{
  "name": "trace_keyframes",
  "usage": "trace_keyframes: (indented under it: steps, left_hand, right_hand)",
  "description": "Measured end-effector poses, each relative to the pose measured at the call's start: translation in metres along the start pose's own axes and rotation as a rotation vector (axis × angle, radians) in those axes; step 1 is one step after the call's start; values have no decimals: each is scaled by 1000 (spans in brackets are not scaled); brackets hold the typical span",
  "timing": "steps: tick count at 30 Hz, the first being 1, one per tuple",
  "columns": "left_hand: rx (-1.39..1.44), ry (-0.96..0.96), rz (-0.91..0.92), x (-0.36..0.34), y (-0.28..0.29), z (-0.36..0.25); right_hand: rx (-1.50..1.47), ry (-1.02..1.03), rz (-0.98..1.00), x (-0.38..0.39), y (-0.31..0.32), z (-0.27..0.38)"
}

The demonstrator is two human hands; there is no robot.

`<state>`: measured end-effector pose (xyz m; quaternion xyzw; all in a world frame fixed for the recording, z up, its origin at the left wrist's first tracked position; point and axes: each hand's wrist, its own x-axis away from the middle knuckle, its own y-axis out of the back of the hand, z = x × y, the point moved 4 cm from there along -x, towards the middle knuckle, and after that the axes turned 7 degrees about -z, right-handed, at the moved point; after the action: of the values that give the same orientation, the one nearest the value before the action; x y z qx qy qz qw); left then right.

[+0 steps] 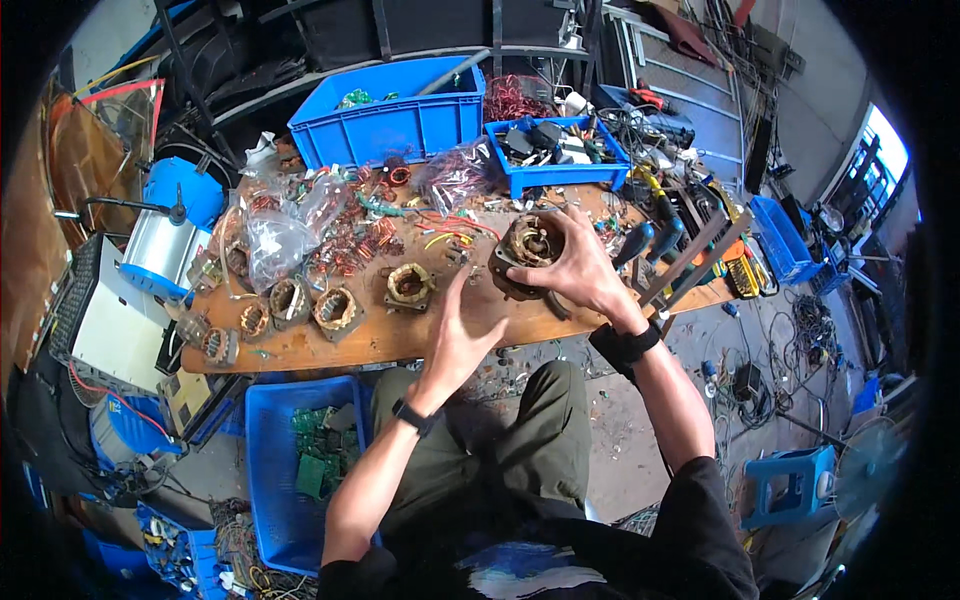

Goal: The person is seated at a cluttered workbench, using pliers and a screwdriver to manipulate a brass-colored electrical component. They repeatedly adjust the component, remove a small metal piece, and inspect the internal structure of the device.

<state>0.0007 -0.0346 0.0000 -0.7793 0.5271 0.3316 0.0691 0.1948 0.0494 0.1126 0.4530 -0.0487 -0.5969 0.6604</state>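
My right hand [582,268] is wrapped round a motor stator [533,243], a dark squarish housing with wound coils showing in its round opening. Fingers lie on its far side and the thumb across its near face. To the left my left hand [458,345] hovers over the front edge of the wooden bench [390,342], thumb and fingers apart, with nothing in it. Nearest to that hand stands another stator [408,287] with pale yellowish windings. Further left sit several more, among them a stator [337,311] and a smaller stator [254,320].
Behind are a large blue bin [390,128], a shallower blue crate [565,175] of mixed parts, and clear plastic bags [285,240] among copper scraps. Hand tools [668,237] and upright metal bars [700,262] crowd the right. Below left is a blue tub [265,480] with green circuit boards.
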Motion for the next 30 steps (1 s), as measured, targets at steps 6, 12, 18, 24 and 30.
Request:
trace_keyframes:
  steps: [6, 12, 18, 24, 30]
  left_hand:
    - [-15, 42, -100, 49, 68, 41]
    - [-67, 1, -45, 35, 75, 46]
    - [-89, -19, 14, 35, 65, 55]
    - [-115, -34, 59, 35, 68, 63]
    - [-80, 4, 22, 36, 69, 69]
  right_hand:
    - [67, 15, 61, -6, -18, -12]
    - [152, 89, -7, -8, -25, -18]
    - [196, -19, 138, -1, -41, -21]
    - [2, -6, 63, -7, -44, -32]
    - [21, -46, 39, -5, -39, -27]
